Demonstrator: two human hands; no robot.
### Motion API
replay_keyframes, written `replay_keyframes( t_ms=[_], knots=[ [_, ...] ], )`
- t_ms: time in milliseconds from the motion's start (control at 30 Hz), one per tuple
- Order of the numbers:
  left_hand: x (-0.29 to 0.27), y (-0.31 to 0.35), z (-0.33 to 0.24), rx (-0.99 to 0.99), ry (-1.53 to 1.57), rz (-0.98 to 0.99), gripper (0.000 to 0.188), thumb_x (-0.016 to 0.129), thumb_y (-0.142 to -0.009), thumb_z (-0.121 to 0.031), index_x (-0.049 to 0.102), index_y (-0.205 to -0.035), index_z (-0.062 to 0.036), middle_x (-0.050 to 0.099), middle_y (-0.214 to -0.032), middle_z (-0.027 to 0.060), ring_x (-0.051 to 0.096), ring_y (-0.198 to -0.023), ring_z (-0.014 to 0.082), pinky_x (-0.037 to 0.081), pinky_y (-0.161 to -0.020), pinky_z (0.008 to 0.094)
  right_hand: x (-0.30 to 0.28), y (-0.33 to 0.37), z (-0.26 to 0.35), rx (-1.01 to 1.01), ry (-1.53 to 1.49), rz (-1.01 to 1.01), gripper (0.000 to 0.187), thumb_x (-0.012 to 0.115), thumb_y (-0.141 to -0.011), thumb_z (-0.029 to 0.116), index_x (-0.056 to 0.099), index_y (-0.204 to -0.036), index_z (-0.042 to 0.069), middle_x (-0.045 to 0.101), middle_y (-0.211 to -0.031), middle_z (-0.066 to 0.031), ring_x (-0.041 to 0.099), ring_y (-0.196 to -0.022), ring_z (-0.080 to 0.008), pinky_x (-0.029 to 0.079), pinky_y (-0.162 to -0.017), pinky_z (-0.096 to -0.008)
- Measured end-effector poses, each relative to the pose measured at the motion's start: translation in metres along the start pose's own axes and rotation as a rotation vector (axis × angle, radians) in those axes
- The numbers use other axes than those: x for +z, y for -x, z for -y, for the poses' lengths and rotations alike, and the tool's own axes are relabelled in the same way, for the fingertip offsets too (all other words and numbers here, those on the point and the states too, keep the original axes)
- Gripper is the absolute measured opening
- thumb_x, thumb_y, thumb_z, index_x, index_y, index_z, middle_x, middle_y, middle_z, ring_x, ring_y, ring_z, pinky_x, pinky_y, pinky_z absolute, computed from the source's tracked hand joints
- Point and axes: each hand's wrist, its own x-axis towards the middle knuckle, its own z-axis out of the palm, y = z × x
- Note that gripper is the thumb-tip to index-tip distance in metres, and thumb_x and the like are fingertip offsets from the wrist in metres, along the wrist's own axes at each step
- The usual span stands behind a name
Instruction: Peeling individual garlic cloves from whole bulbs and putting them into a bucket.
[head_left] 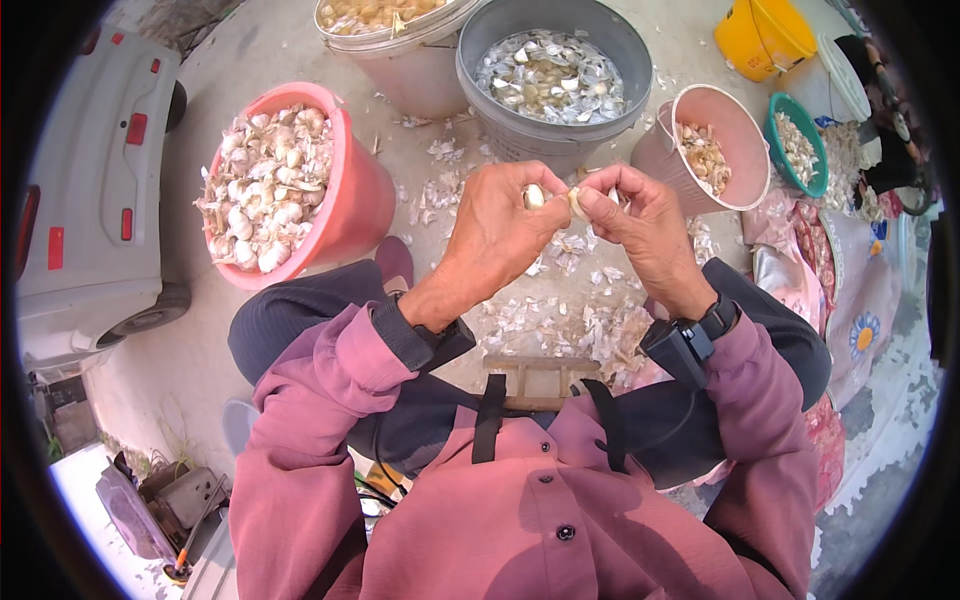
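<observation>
My left hand (495,225) and my right hand (650,230) meet above the littered ground, fingertips almost touching. Within the curled fingers of my left hand sits a pale garlic clove (535,196). A second, yellowish garlic clove (577,203) is pinched at the fingertips where the hands meet, with my right thumb against it. Something whitish, partly hidden, shows behind the fingers of my right hand. Just beyond my hands stands a grey bucket (545,140) with cloves and papery skins floating in water. To the left, a pink tub (345,190) is heaped with garlic bulbs (275,190).
Garlic skins (560,320) litter the ground between my knees. A pale bucket (410,75) stands at the back; a pinkish bucket (720,110), a green basin (820,165) and a yellow bucket (760,40) are to the right. A parked vehicle (95,190) fills the left side.
</observation>
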Motion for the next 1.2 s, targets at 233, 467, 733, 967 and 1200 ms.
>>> replay_keyframes(
  t_ms=[233, 467, 733, 967, 1200],
  knots=[
    [-0.001, -0.001, -0.005, 0.054, 0.008, -0.003, 0.013, 0.063, -0.081, -0.012, 0.066, -0.084, 0.0003, 0.058, -0.061, -0.001, 0.047, -0.052, 0.0035, 0.034, -0.045, 0.0218, -0.005, -0.003, -0.001, 0.038, -0.05, 0.01, 0.021, 0.069, -0.092, 0.024, 0.067, -0.097, 0.004, 0.058, -0.076, 0.0051, 0.047, -0.065, -0.0022, 0.039, -0.059, -0.0181],
    [-0.003, -0.002, -0.006, -0.008, 0.158, 0.023, 0.012, 0.061, -0.085, -0.012, 0.065, -0.086, -0.0007, 0.062, -0.074, 0.0015, 0.053, -0.069, 0.0046, 0.042, -0.06, 0.0234, -0.017, -0.005, 0.001, 0.231, -0.577, 0.264, 0.026, 0.057, -0.099, 0.021, 0.058, -0.118, 0.002, 0.056, -0.091, 0.0016, 0.045, -0.072, -0.0042, 0.037, -0.063, -0.0183],
    [0.002, -0.005, 0.004, -0.136, 0.482, 0.064, 0.023, 0.061, -0.089, -0.015, 0.057, -0.108, -0.0035, 0.057, -0.086, -0.0007, 0.048, -0.074, 0.0078, 0.04, -0.069, 0.0224, -0.026, -0.002, 0.005, 0.286, -0.719, 0.349, 0.032, 0.049, -0.102, 0.026, 0.055, -0.12, 0.0, 0.056, -0.095, -0.0021, 0.048, -0.076, -0.0073, 0.04, -0.066, -0.0199],
    [0.0, -0.003, -0.004, -0.174, 0.382, 0.046, 0.027, 0.055, -0.092, -0.009, 0.049, -0.117, -0.0055, 0.052, -0.105, 0.0051, 0.051, -0.086, 0.0115, 0.043, -0.078, 0.0255, -0.053, -0.02, -0.016, 0.283, -0.606, -0.022, 0.04, 0.044, -0.104, 0.034, 0.054, -0.118, -0.002, 0.059, -0.1, -0.0083, 0.055, -0.092, -0.0133, 0.048, -0.067, -0.0239],
    [0.001, -0.002, 0.003, -0.061, 0.413, 0.078, 0.023, 0.051, -0.095, -0.008, 0.045, -0.118, -0.0041, 0.054, -0.111, 0.008, 0.06, -0.09, 0.0134, 0.05, -0.075, 0.0283, -0.087, -0.038, 0.003, 0.283, -1.169, -0.506, 0.048, 0.046, -0.102, 0.041, 0.045, -0.127, -0.001, 0.056, -0.121, -0.0172, 0.061, -0.099, -0.0182, 0.051, -0.067, -0.0246]
  ],
)
